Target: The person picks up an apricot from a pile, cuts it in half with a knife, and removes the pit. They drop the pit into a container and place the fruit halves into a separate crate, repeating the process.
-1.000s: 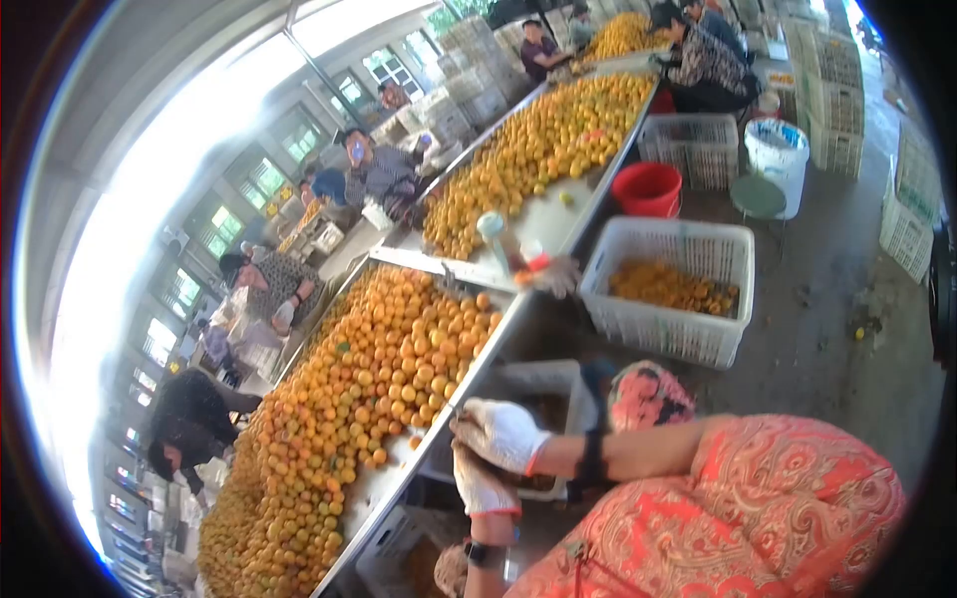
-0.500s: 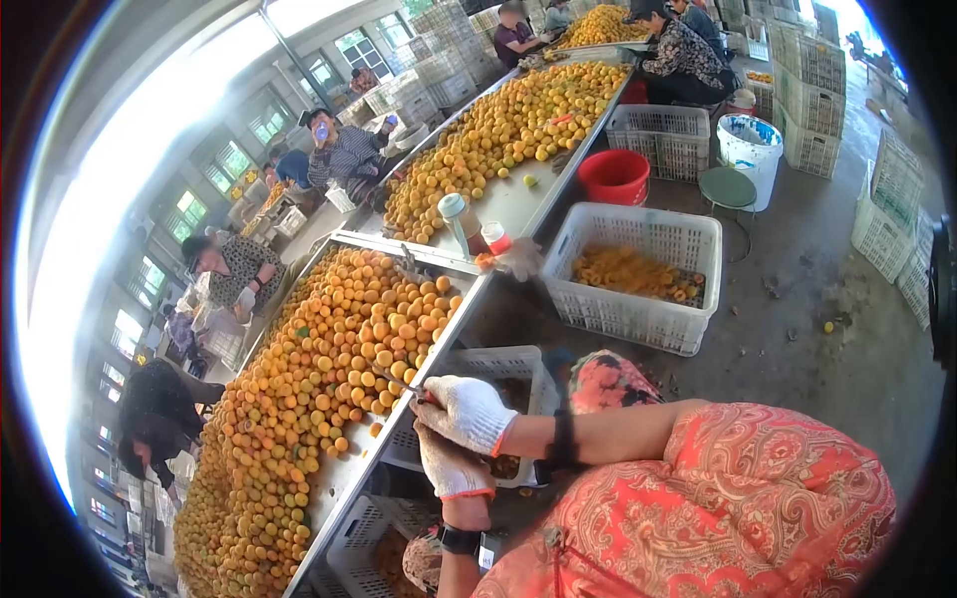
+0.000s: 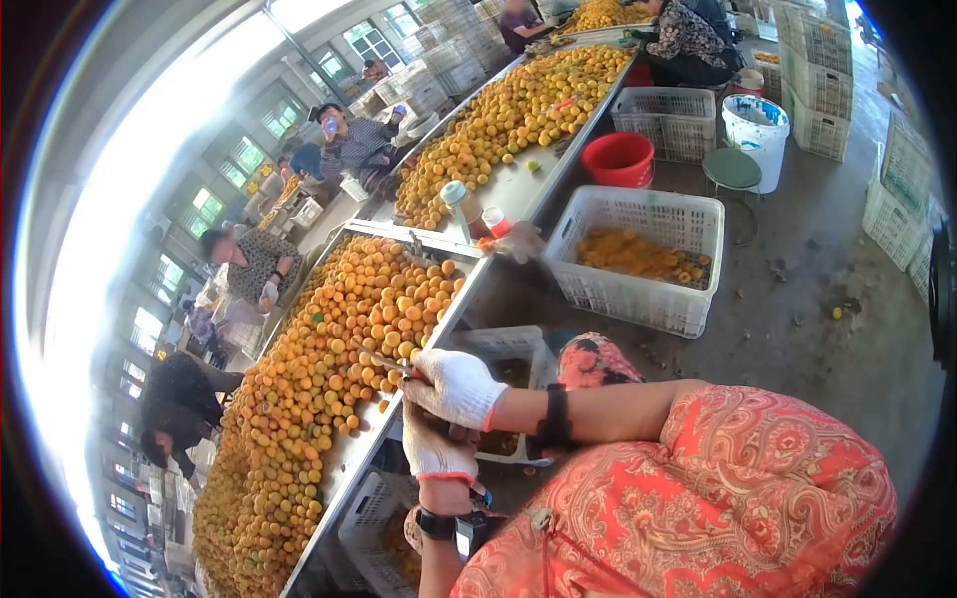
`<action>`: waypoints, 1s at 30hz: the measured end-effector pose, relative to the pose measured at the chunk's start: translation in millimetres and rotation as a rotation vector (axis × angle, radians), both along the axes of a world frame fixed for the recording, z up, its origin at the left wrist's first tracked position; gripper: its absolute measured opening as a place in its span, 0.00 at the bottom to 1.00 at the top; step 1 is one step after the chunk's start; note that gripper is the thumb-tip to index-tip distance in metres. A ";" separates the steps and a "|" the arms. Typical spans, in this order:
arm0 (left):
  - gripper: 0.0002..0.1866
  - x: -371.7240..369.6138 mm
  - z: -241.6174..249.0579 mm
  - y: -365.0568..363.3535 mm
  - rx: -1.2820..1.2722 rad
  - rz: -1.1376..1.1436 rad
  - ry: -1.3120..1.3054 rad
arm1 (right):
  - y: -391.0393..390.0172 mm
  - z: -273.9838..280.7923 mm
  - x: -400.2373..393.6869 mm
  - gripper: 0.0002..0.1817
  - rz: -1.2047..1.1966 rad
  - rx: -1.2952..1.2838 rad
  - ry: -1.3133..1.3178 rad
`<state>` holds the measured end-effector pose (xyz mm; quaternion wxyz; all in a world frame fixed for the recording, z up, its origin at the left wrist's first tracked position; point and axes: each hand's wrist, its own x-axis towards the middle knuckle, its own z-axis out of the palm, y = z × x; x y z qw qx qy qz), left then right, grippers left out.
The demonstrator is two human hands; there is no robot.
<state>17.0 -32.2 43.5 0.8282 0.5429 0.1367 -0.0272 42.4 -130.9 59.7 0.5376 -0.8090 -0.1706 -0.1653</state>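
My right hand (image 3: 461, 387), in a white knit glove, is closed around a slim metal tool (image 3: 382, 359) with a reddish handle. The tool's narrow end points over the table edge toward the apricots (image 3: 344, 334). Just below, my left hand (image 3: 435, 441), also gloved and stained brown, has its fingers curled close against the right hand. What it holds, if anything, is hidden by the right hand. Both hands are at the rim of the metal table (image 3: 351, 453), above a white crate (image 3: 543, 369) partly covered by my right forearm.
A larger crate (image 3: 638, 204) holding orange fruit pieces stands on the floor, near a red bucket (image 3: 618, 159), a green stool (image 3: 732, 169) and a white bucket (image 3: 755, 140). A bottle (image 3: 461, 204) stands on the adjoining table. Several people sit around the tables.
Both hands have shifted slightly left and up toward the apricots, still close together, with the tool still in my right hand. The view has moved a little.
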 end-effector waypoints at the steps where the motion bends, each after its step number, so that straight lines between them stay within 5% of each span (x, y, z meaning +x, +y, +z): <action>1: 0.20 -6.3 3.2 3.2 0.003 0.011 0.007 | -2.1 2.6 -0.9 0.16 0.033 -0.005 0.090; 11: 0.20 -3.1 5.5 -7.4 -0.099 0.160 0.227 | 11.9 -30.3 20.0 0.12 -0.048 -0.089 0.007; 15: 0.21 16.9 -37.5 10.4 -0.415 0.049 0.157 | 25.2 -56.3 29.6 0.11 -0.074 -0.187 -0.146; 24: 0.22 26.4 -64.9 56.4 -0.496 -0.017 0.278 | 55.2 -92.3 56.4 0.12 0.124 -0.378 -0.343; 26: 0.17 32.5 -71.6 65.1 -0.465 0.027 0.256 | 64.4 -97.6 70.5 0.12 0.179 -0.166 -0.232; 27: 0.16 47.2 -116.1 101.2 -0.685 -0.278 0.133 | 70.6 -94.5 74.9 0.13 0.227 0.018 -0.061; 30: 0.18 48.8 -99.2 100.4 -0.837 -0.219 0.080 | 83.1 -91.8 84.0 0.16 0.159 0.265 0.126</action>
